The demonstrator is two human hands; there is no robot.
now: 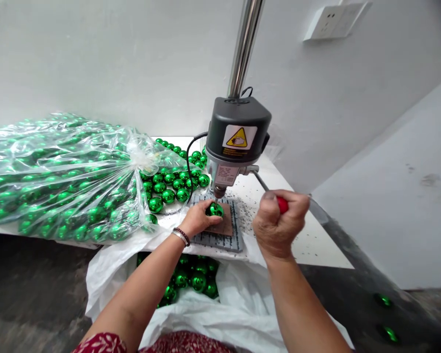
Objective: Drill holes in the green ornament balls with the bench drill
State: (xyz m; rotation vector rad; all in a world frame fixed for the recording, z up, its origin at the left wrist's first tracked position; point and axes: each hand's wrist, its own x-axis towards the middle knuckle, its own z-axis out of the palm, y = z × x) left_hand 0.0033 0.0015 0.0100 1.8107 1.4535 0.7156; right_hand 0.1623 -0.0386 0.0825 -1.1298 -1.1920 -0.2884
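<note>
A shiny green ball (216, 210) rests on a small brown board (224, 223) over the drill press's grey base (233, 241). My left hand (200, 218) grips that ball from its left side, directly under the drill chuck (219, 191). The bit's tip is at or just above the top of the ball; whether it has entered cannot be made out. My right hand (281, 220) is closed round the red knob (282, 205) of the press's lever, to the right of the dark motor housing (238, 130).
A large clear plastic bag (77, 181) of green balls covers the table's left side. Loose green balls (168, 196) lie beside the press. A white sack (242, 299) with green balls sits below the table edge. Dark shavings dot the white table (316, 245). Two balls (390, 335) are on the floor.
</note>
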